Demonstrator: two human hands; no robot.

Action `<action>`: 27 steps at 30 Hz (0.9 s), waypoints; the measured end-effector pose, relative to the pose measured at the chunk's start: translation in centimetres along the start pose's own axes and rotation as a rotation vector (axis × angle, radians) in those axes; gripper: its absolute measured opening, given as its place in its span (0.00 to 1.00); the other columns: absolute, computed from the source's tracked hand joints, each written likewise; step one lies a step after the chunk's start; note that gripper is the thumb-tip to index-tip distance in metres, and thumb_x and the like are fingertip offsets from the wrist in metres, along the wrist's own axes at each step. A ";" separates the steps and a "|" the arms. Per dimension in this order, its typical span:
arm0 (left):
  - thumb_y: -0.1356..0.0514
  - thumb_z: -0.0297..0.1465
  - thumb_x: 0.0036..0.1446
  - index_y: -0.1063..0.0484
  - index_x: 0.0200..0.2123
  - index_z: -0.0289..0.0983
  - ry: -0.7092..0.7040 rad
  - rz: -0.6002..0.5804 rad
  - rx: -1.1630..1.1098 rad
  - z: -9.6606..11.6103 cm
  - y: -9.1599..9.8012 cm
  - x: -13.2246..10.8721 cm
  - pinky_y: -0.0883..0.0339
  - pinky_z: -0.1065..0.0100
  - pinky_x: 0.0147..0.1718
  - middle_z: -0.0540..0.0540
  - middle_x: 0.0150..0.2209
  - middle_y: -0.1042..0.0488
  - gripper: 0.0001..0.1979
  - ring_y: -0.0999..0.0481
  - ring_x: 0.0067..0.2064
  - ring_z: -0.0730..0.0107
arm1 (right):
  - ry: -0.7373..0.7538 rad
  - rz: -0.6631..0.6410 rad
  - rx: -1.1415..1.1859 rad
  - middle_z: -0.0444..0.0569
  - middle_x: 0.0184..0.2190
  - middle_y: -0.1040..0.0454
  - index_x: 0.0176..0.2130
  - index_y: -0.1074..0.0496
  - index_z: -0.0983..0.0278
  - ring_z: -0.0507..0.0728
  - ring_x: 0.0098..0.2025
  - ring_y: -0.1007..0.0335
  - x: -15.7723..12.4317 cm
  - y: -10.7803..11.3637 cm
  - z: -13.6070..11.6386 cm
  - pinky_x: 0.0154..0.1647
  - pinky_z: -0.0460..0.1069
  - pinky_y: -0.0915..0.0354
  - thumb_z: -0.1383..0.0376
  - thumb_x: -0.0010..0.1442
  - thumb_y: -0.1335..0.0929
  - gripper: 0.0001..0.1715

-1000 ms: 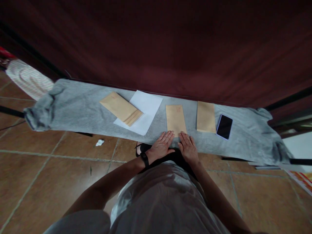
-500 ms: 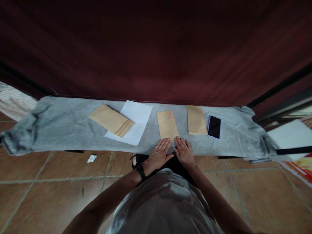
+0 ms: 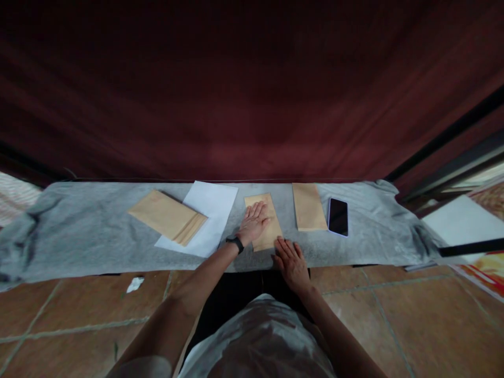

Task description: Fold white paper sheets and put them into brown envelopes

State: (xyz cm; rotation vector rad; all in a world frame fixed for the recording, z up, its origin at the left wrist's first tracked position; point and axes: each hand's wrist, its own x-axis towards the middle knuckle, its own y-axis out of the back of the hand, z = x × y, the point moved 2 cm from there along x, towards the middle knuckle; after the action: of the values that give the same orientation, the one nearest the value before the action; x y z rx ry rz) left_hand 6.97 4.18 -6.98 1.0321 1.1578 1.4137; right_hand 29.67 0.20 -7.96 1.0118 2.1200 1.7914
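Note:
A single brown envelope (image 3: 264,239) lies on the grey cloth in front of me. My left hand (image 3: 255,220) rests flat across its upper part, fingers stretched out, and covers the printed corner. At the envelope's lower right corner lies my right hand (image 3: 292,264), palm down with its fingers extended, the fingertips at the paper's edge. Neither hand grips anything. To the left, a fanned stack of brown envelopes (image 3: 161,212) partly covers white paper (image 3: 214,205). Another pile of brown envelopes (image 3: 309,207) lies to the right.
A phone (image 3: 338,217) with a purple edge lies beside the right pile. The grey cloth (image 3: 90,226) covers a narrow bench against a dark red hanging (image 3: 236,105). A crumpled white scrap (image 3: 135,284) is on the tiled floor. A white board (image 3: 466,223) stands at the far right.
My left hand has moved up from the envelope's lower edge onto its upper part. My right hand stays near the lower right corner. The camera view has shifted slightly.

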 end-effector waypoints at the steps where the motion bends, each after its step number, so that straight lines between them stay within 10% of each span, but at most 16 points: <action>1: 0.60 0.45 0.71 0.51 0.73 0.36 0.017 0.000 -0.003 -0.3 0.1 1.1 0.62 0.51 0.72 0.43 0.74 0.52 0.32 0.58 0.75 0.59 | 0.000 0.003 -0.003 0.52 0.68 0.37 0.69 0.41 0.62 0.61 0.69 0.42 0.0 -0.1 0.0 0.70 0.62 0.50 0.60 0.74 0.41 0.28; 10: 0.58 0.43 0.71 0.47 0.71 0.37 -0.081 0.054 -0.067 -1.8 -0.2 5.3 0.62 0.48 0.71 0.43 0.72 0.45 0.31 0.51 0.74 0.58 | -0.010 -0.004 -0.009 0.53 0.68 0.37 0.70 0.42 0.60 0.62 0.69 0.40 0.1 0.0 -0.1 0.70 0.62 0.48 0.59 0.74 0.42 0.29; 27: 0.61 0.44 0.73 0.50 0.72 0.36 -0.297 -0.151 -0.103 2.4 -0.3 -2.5 0.60 0.56 0.71 0.43 0.73 0.49 0.31 0.54 0.74 0.66 | -0.009 -0.012 0.010 0.53 0.68 0.37 0.69 0.40 0.63 0.62 0.69 0.42 0.1 0.6 -0.3 0.70 0.62 0.50 0.60 0.73 0.41 0.28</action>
State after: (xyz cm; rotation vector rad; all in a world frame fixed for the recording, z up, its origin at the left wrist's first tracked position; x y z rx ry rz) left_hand 9.68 2.07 -6.91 1.0199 0.9163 1.1451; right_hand 29.67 0.06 -7.32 1.0050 2.1270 1.7698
